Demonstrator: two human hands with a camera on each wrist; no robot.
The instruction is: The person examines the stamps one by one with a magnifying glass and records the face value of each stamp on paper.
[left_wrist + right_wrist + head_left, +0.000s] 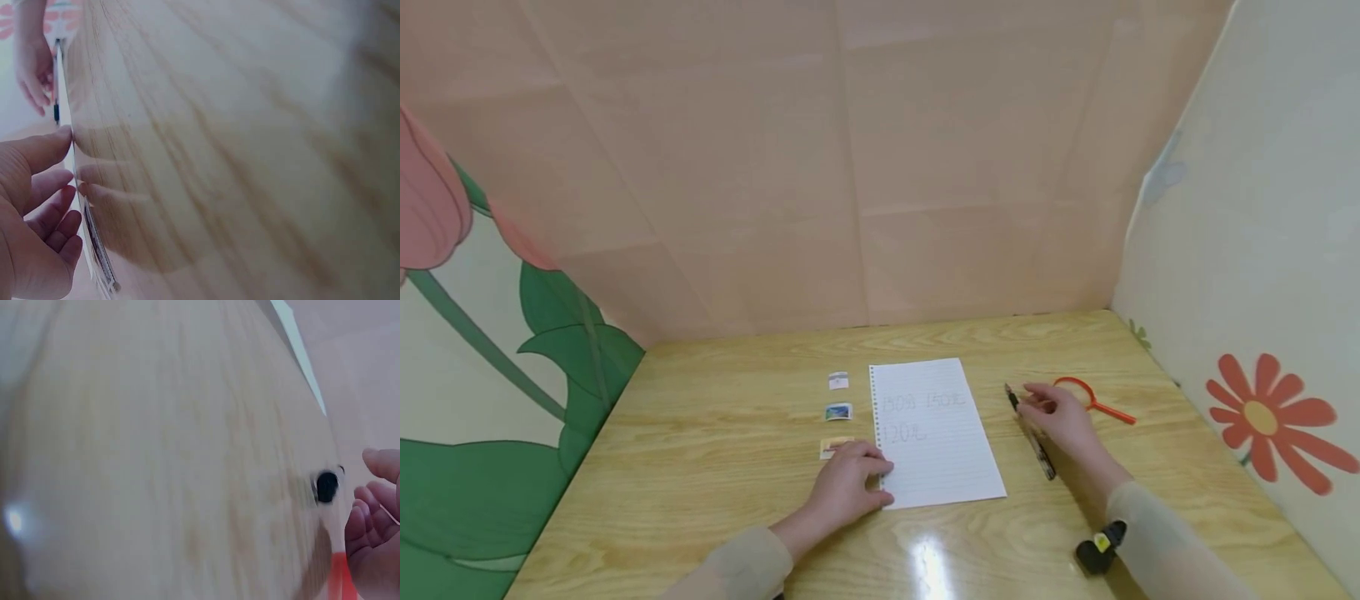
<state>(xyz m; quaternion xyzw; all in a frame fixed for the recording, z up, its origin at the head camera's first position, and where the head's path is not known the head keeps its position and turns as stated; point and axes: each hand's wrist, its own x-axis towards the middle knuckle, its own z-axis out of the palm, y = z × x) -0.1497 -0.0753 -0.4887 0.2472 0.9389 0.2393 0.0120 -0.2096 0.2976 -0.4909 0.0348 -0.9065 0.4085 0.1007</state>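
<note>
A lined sheet of paper (936, 467) with two rows of faint handwriting lies on the wooden table. My left hand (848, 482) rests at its lower left corner, fingertips and thumb touching the paper with a gap between them. Partly under that hand's fingers shows a yellowish stamp-like paper piece (826, 447). To the right of the sheet lies a black pen (1036, 446). My right hand (1063, 421) hovers beside its upper part, fingers loosely bent. In the right wrist view the pen's dark end (327, 487) shows apart from the right hand (378, 531).
Two more small stamp-like pieces, a blue-green one (838, 412) and a pale one (838, 381), lie left of the sheet. A red magnifying glass (1112, 412) lies just beyond the right hand. Behind the table stands a pinkish covered wall (760, 208).
</note>
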